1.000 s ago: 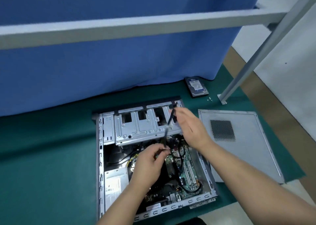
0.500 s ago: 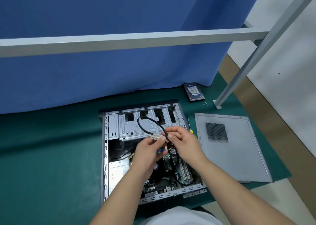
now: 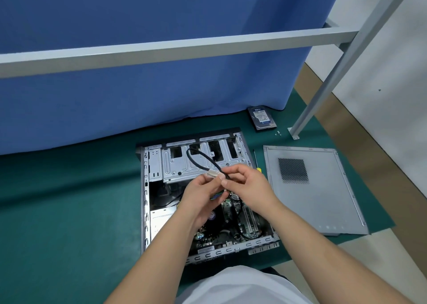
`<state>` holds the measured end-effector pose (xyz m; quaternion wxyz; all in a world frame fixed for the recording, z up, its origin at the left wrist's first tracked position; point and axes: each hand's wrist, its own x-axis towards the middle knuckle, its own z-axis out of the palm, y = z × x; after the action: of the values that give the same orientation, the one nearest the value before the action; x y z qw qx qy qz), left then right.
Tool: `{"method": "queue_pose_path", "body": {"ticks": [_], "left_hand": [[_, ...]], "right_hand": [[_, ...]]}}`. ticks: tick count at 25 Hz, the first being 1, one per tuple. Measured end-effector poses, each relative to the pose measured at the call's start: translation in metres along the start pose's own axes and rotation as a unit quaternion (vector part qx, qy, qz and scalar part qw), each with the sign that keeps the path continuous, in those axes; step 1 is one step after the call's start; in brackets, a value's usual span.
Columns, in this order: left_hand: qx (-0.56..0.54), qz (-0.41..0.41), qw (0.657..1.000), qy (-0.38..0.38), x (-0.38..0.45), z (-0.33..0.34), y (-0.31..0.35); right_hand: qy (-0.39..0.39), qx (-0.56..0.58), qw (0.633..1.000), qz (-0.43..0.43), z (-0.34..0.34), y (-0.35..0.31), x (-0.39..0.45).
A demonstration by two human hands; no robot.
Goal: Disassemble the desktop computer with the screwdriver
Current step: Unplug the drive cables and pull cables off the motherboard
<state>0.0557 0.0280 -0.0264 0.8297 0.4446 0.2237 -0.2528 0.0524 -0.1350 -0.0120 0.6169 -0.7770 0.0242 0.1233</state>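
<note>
Lifted higher since a second ago, both hands, left and right, pinch a looped black data cable above the open grey metal computer case; judged next: set it aside on the green tabletop.

An open desktop computer case lies on its side on the green-covered desk, its motherboard and silver drive cage exposed. Above it both hands meet: the left hand pinches a black cable at its white label, and the right hand pinches the same cable just beside it, so that the cable loops up over the drive cage. A screwdriver with a yellow handle lies between the case and the removed grey side panel. A hard drive and a few small screws rest near the blue curtain, beside a grey metal frame leg.
</note>
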Motion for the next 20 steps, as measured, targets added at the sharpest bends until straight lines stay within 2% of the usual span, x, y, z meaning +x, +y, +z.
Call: {"method": "queue_pose_path", "body": {"ticks": [4,7,10,13,20], "left_hand": [[0.002,-0.03,0.999,-0.037,-0.001,-0.007,0.003],[0.011,0.025,0.999,-0.032,-0.001,-0.014,0.007],[-0.047,0.074,0.995,-0.054,0.0,-0.02,0.018],[-0.055,0.079,0.995,-0.031,0.004,-0.025,0.026],[-0.065,0.107,0.992,0.005,0.006,-0.024,0.029]], "right_hand": [[0.034,-0.028,0.999,0.015,0.004,0.006,0.001],[0.073,-0.044,0.995,0.048,0.005,0.005,0.005],[0.071,-0.082,0.992,0.071,0.008,0.004,0.005],[0.058,-0.119,0.987,0.091,0.011,0.003,0.003],[0.076,-0.098,0.989,0.08,0.017,-0.001,0.005]]}}
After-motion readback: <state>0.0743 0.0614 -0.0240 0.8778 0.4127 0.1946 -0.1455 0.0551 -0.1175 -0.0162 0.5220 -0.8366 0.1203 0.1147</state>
